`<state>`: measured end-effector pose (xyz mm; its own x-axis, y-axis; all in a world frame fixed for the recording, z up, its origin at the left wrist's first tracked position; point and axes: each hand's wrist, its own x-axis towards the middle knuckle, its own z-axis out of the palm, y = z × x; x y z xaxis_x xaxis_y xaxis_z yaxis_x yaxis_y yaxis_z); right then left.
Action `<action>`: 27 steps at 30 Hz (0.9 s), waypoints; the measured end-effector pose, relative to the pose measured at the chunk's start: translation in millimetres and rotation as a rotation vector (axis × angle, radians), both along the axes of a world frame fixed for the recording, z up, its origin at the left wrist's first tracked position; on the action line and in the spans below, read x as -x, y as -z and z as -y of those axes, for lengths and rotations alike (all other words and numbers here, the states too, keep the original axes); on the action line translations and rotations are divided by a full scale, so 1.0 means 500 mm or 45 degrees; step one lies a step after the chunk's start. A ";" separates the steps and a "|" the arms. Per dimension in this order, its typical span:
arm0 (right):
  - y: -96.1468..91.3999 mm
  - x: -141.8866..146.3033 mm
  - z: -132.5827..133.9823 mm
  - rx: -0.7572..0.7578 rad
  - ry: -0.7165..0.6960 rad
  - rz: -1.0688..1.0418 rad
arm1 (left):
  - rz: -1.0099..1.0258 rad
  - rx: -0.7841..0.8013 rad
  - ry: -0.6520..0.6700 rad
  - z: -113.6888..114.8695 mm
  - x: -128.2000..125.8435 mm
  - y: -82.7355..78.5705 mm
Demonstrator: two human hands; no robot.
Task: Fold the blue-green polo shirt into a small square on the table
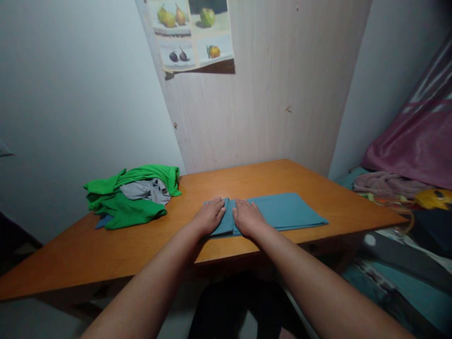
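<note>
A blue-green folded cloth lies flat on the wooden table in front of me. Its left end is folded over, with an edge running between my hands. My left hand rests flat on that folded left part, fingers stretched forward. Just to the right, my right hand presses flat on the cloth beside the fold's edge, fingers also extended. Neither hand grips anything. Parts of the cloth beneath both palms are hidden.
A crumpled pile of green clothes with a grey garment sits at the table's left. Fruit pictures hang on the back wall. To the right are a pink curtain, a yellow item and rumpled fabrics.
</note>
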<state>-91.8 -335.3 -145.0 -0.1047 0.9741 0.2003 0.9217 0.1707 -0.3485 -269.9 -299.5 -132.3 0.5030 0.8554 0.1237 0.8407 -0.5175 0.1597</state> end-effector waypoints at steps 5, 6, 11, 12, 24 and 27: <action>0.000 -0.001 0.006 -0.008 -0.016 -0.008 | -0.106 0.043 0.015 -0.005 -0.003 0.002; 0.000 -0.001 0.006 -0.007 -0.017 -0.009 | -0.125 0.052 0.011 -0.006 -0.005 0.002; -0.001 -0.002 0.008 0.035 -0.035 -0.008 | -0.211 0.069 -0.015 0.001 -0.019 -0.007; -0.001 -0.002 0.008 0.042 -0.038 -0.010 | -0.223 0.075 -0.019 0.004 -0.022 -0.009; -0.001 -0.007 0.013 0.036 -0.048 0.006 | -0.275 0.010 -0.007 0.016 -0.034 -0.030; -0.002 -0.008 0.015 0.019 -0.053 0.005 | -0.239 -0.043 0.021 0.014 -0.030 -0.024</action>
